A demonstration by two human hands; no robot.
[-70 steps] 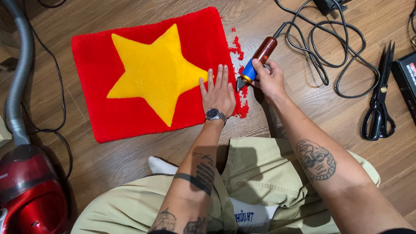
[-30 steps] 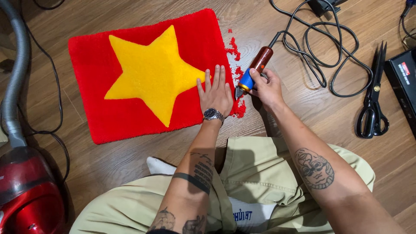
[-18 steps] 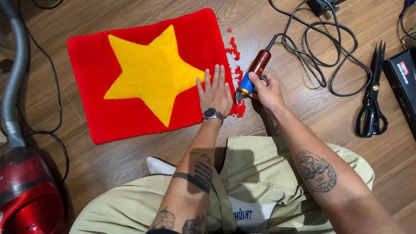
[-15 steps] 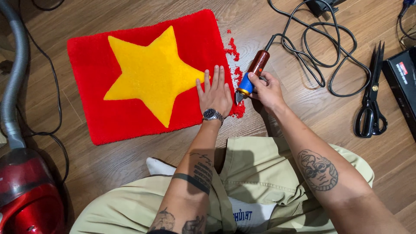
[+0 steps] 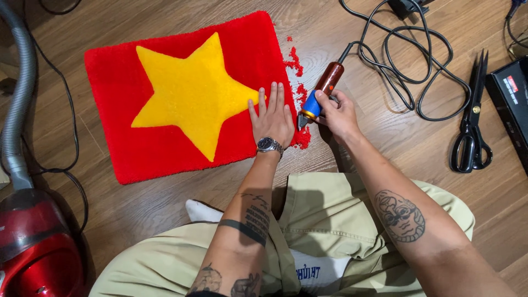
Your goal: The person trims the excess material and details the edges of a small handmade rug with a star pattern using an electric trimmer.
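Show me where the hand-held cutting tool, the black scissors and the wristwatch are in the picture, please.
cutting tool (image 5: 312, 104): head view, on its blue grip section.
black scissors (image 5: 474, 107): head view, near the pivot, where the blades meet the handles.
wristwatch (image 5: 267, 144): head view, on the dial, at the left wrist.

Red vacuum (image 5: 36, 247) w/ grey hose (image 5: 19, 88) near left; black scissors (image 5: 472, 118) right; black box (image 5: 514, 102) far right edge; wood floor (image 5: 137, 209).
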